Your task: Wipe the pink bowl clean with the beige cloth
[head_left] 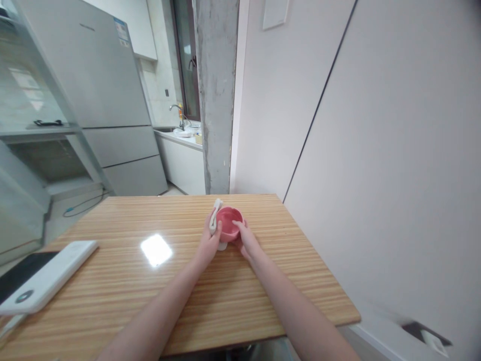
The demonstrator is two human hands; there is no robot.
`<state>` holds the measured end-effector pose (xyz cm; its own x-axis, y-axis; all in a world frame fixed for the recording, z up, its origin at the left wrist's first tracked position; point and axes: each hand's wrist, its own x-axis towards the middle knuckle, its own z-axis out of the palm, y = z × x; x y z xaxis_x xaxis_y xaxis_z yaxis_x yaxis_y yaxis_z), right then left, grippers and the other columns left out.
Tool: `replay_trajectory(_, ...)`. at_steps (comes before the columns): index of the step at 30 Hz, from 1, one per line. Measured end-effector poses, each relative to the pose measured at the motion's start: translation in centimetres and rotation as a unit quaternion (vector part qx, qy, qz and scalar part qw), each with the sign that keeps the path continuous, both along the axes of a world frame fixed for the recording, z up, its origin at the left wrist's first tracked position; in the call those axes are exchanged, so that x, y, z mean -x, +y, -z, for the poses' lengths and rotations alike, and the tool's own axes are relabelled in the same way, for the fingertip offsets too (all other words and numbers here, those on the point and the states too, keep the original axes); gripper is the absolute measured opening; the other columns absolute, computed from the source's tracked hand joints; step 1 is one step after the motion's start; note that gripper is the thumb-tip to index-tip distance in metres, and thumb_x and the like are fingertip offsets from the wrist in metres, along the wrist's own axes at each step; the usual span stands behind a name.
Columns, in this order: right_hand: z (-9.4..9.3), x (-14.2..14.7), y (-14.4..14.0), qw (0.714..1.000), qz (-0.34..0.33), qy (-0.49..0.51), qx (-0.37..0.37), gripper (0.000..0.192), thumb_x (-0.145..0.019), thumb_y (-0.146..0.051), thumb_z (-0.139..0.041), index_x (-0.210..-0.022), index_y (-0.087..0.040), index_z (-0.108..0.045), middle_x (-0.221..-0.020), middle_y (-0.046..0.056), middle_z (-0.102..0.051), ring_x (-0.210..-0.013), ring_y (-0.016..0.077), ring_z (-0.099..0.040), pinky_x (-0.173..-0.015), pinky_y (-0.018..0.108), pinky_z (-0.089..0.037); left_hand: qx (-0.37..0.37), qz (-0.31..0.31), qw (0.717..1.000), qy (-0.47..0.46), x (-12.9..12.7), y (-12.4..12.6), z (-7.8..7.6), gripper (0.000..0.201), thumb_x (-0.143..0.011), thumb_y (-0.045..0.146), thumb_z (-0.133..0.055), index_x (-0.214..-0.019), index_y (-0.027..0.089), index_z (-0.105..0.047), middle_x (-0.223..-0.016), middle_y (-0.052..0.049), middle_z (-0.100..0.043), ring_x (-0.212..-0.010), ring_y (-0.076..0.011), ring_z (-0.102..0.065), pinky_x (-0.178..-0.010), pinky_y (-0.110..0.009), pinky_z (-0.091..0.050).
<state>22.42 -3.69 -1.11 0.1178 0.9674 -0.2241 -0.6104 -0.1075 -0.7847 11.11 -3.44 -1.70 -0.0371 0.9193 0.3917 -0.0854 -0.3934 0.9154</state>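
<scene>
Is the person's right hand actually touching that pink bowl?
Touching. The head view shows the right hand with its fingers hooked over the rim of the pink bowl; no gap shows between them.

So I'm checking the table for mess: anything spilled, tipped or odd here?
Nothing stands out. The pink bowl sits upright between both hands on the wooden table; no spill is visible.

Both hands meet at a pink bowl [228,225] on the wooden table [188,286]. The left hand [209,239] presses a white cloth [215,214] against its rim; the right hand [243,239] grips the opposite side. A white flat device [48,275] lies at the table's left edge.
</scene>
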Motion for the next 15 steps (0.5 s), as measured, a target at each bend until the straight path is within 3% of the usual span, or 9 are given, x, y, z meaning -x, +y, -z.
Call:
replay_trajectory(3, -0.5, 0.2, -0.4, 0.997, -0.066, -0.025, 0.029, 0.041, -0.064, -0.034, -0.069, -0.099, -0.029, -0.048, -0.093, -0.002, -0.064, -0.077, 0.0152, -0.061, -0.058, 0.028, -0.052, 0.029, -0.032, 0.998, -0.047, 1.0, 0.9, 0.0, 0.043, -0.080, 0.033, -0.056, -0.120, 0.017, -0.051, -0.131, -0.010, -0.054, -0.124, -0.0219, -0.047, -0.110, -0.039, -0.029)
replay_trajectory(8, -0.9, -0.2, -0.6, 0.987, -0.137, -0.062, 0.056, 0.038, -0.068, -0.042, -0.064, -0.103, -0.028, -0.054, -0.099, 0.002, -0.064, -0.082, 0.0181, -0.061, -0.058, 0.032, -0.052, 0.077, -0.006, 0.996, -0.036, 2.0, 1.4, -0.9, 0.034, -0.077, 0.032, -0.059, -0.107, 0.017, -0.060, -0.120, -0.008, -0.062, -0.117, -0.0242, -0.053, -0.106, -0.042, -0.034)
replay_trajectory(12, -0.1, -0.3, -0.1, 0.991, -0.079, -0.090, 0.059, 0.031, -0.068, -0.035, -0.062, -0.098, -0.027, -0.056, -0.092, 0.000, -0.065, -0.080, 0.0169, -0.060, -0.058, 0.029, -0.051, 0.089, -0.005, 0.996, -0.029, 1.2, 0.5, -1.5, 0.035, -0.081, 0.036, -0.056, -0.113, 0.020, -0.059, -0.123, -0.006, -0.061, -0.120, -0.0229, -0.051, -0.108, -0.038, -0.034)
replay_trajectory(15, 0.3, 0.2, 0.0, 0.998, -0.008, -0.055, 0.039, 0.039, -0.068, -0.036, -0.063, -0.104, -0.029, -0.052, -0.095, -0.002, -0.064, -0.082, 0.0161, -0.060, -0.059, 0.027, -0.051, 0.072, -0.025, 0.997, -0.018, 0.3, 0.0, -1.0, 0.040, -0.084, 0.037, -0.053, -0.121, 0.021, -0.053, -0.131, -0.006, -0.054, -0.128, -0.0218, -0.043, -0.111, -0.037, -0.028)
